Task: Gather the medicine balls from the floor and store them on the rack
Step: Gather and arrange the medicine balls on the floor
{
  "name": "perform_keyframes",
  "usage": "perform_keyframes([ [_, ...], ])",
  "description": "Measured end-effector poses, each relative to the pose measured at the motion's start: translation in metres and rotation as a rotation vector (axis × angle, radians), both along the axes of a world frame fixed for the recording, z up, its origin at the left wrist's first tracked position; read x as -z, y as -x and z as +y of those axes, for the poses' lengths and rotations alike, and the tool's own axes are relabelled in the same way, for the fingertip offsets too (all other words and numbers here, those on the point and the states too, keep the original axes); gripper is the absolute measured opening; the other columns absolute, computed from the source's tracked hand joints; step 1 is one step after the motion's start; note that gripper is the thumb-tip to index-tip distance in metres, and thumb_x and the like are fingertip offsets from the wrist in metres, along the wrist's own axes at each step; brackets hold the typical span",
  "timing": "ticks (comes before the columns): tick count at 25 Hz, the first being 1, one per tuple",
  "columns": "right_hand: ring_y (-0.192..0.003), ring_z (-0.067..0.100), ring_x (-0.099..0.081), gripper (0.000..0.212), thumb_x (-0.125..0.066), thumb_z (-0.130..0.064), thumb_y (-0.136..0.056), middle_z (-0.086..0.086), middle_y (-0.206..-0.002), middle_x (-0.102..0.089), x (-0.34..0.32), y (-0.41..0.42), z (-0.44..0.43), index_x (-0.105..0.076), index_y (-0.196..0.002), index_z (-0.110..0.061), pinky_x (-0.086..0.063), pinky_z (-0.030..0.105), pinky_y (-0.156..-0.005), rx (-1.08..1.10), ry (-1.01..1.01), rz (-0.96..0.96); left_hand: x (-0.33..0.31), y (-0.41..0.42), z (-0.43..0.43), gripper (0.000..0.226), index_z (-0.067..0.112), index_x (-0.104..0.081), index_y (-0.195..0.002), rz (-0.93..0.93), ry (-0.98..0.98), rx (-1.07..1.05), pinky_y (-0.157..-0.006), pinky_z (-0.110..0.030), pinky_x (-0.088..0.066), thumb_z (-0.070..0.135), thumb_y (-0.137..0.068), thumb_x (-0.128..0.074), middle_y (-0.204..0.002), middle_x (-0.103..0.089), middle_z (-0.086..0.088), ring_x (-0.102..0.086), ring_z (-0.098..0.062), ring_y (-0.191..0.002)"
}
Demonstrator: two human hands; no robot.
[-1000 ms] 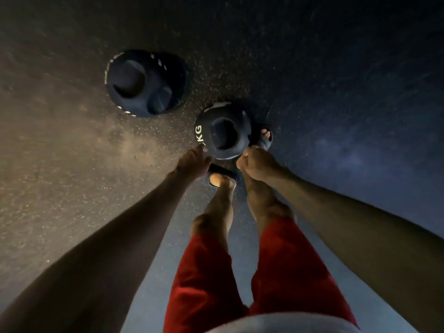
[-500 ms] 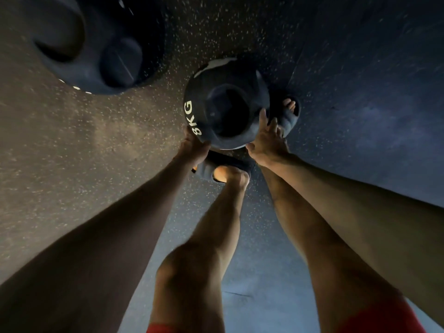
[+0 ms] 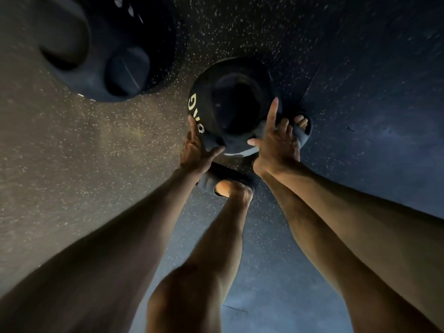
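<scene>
Weight is the first thing to judge here, and the head view gives a hint. The small medicine ball [image 3: 231, 105] carries pale lettering [image 3: 193, 104] that ends in a "G", most likely a kilogram mark, so I expect a dense, heavy load for its size. It sits low over the speckled floor [image 3: 72, 164], just in front of the person's two feet in dark sandals [image 3: 304, 131]. I cannot tell if it rests on the floor or is a little lifted. The left grip [image 3: 197, 150] lies on the left lower side of the ball with the fingers spread and the thumb on the near edge. The right grip [image 3: 276, 140] lies on the right side with the index finger [image 3: 274, 111] straight up along the rim of a deep hollow [image 3: 240, 92]. Neither grip is closed round anything; both only press on the shell from opposite sides. The shell looks like stiff, matte rubber, not fragile and probably not slippery, but a squeeze between two flat palms seems weak for such a mass. A better hold, I think, is underneath the ball or inside the moulded hollow. A large medicine ball [image 3: 108, 51] with similar hollows lies apart on the floor at the upper left.
</scene>
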State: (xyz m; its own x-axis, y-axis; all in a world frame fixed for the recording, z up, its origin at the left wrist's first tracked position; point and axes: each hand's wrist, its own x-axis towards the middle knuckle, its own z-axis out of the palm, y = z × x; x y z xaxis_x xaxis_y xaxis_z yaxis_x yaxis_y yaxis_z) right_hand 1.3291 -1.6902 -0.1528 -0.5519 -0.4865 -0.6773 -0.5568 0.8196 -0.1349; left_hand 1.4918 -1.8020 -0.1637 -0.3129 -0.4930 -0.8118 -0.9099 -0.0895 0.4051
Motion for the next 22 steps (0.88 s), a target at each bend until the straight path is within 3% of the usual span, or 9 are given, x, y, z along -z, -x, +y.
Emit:
perform_keyframes([
  [6, -0.135, 0.041, -0.038, 0.106, -0.060, -0.057, -0.090, 0.025, -0.149, -0.035, -0.005, 0.051, -0.017, 0.015, -0.158, -0.024, -0.034, 0.055, -0.110, -0.040, -0.010, -0.105, -0.010, 0.026, -0.009, 0.129, 0.017, 0.006, -0.159, 0.010, 0.098, 0.024, -0.120, -0.056, -0.024, 0.079, -0.067, -0.059, -0.166, -0.009, -0.015, -0.016, -0.036, -0.150],
  [9, -0.138, 0.042, -0.036, 0.098, -0.055, -0.060, -0.092, 0.025, -0.152, -0.031, -0.001, 0.099, -0.038, 0.008, -0.159, -0.029, -0.035, 0.060, -0.109, 0.052, -0.015, -0.218, -0.013, 0.061, -0.030, 0.124, 0.017, 0.000, -0.160, -0.008, 0.152, 0.005, -0.121, -0.054, -0.023, 0.076, -0.072, -0.064, -0.165, -0.010, -0.014, -0.015, -0.034, -0.151],
  [12, -0.143, 0.042, -0.032, 0.082, -0.047, -0.058, -0.097, 0.024, -0.157, -0.027, 0.000, 0.122, -0.051, -0.006, -0.160, -0.024, -0.034, 0.058, -0.111, 0.238, 0.112, -0.232, -0.013, 0.117, -0.066, 0.114, 0.017, -0.011, -0.160, 0.027, 0.173, -0.057, -0.119, -0.049, -0.029, 0.069, -0.076, -0.069, -0.160, -0.022, -0.016, -0.025, -0.033, -0.147],
  [17, -0.150, 0.040, -0.016, 0.103, -0.056, -0.060, -0.091, 0.023, -0.164, -0.005, 0.000, 0.116, -0.057, 0.012, -0.159, -0.021, -0.030, 0.055, -0.117, 0.302, 0.218, -0.285, -0.008, 0.221, -0.112, 0.091, 0.022, -0.025, -0.156, -0.064, 0.284, -0.071, -0.113, -0.049, -0.033, 0.070, -0.085, -0.057, -0.153, -0.033, -0.016, -0.028, -0.036, -0.142],
  [20, -0.149, 0.039, -0.021, 0.098, -0.050, -0.062, -0.093, 0.023, -0.163, -0.010, 0.009, 0.157, -0.087, 0.010, -0.159, -0.021, -0.033, 0.055, -0.114, 0.345, 0.203, -0.244, -0.006, 0.241, -0.137, 0.085, 0.024, -0.034, -0.152, 0.041, 0.329, 0.038, -0.113, -0.046, -0.038, 0.070, -0.084, -0.054, -0.150, -0.042, -0.010, -0.038, -0.029, -0.139],
  [22, -0.146, 0.039, -0.027, 0.089, -0.040, -0.065, -0.096, 0.023, -0.161, -0.018, 0.012, 0.186, -0.103, 0.006, -0.160, -0.022, -0.035, 0.055, -0.112, 0.312, 0.164, -0.207, -0.010, 0.239, -0.144, 0.088, 0.024, -0.027, -0.155, 0.091, 0.323, 0.141, -0.117, -0.049, -0.034, 0.067, -0.085, -0.057, -0.158, -0.033, -0.010, -0.031, -0.029, -0.146],
])
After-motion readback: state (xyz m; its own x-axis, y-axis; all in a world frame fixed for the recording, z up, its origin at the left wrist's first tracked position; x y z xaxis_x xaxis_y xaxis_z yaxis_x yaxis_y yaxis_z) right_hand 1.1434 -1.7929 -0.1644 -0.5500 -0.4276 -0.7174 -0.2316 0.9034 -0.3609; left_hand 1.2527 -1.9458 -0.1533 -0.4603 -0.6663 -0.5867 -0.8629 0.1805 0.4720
